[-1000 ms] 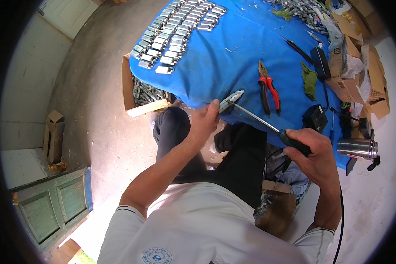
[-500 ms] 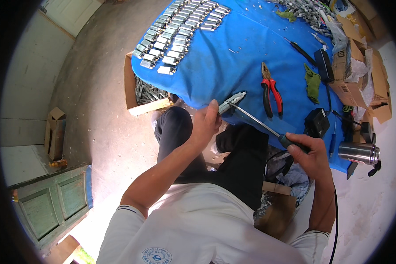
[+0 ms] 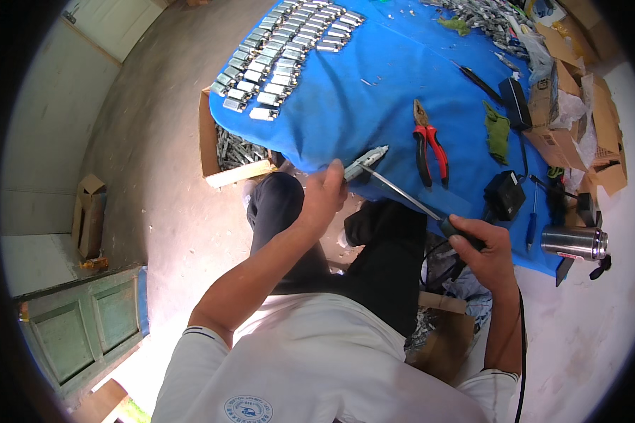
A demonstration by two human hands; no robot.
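My left hand point(image 3: 326, 197) grips a small silvery metal part point(image 3: 365, 161) at the near edge of the blue-covered table point(image 3: 374, 92). My right hand point(image 3: 481, 248) holds the dark handle of a long-shafted tool point(image 3: 402, 194), a cord hanging from it. The thin shaft slants up to the left and its tip meets the metal part. Both hands are over my lap, in front of the table's edge.
Rows of several similar metal parts point(image 3: 275, 60) lie at the table's far left. Red-handled pliers point(image 3: 427, 144), a black adapter point(image 3: 504, 194), a green cloth point(image 3: 497, 130) and a steel flask point(image 3: 575, 242) lie to the right. A cardboard box of parts point(image 3: 233, 151) stands on the floor.
The right hand with the tool has shifted slightly and the shaft's tip now sits on the metal part. The left hand has kept its hold.
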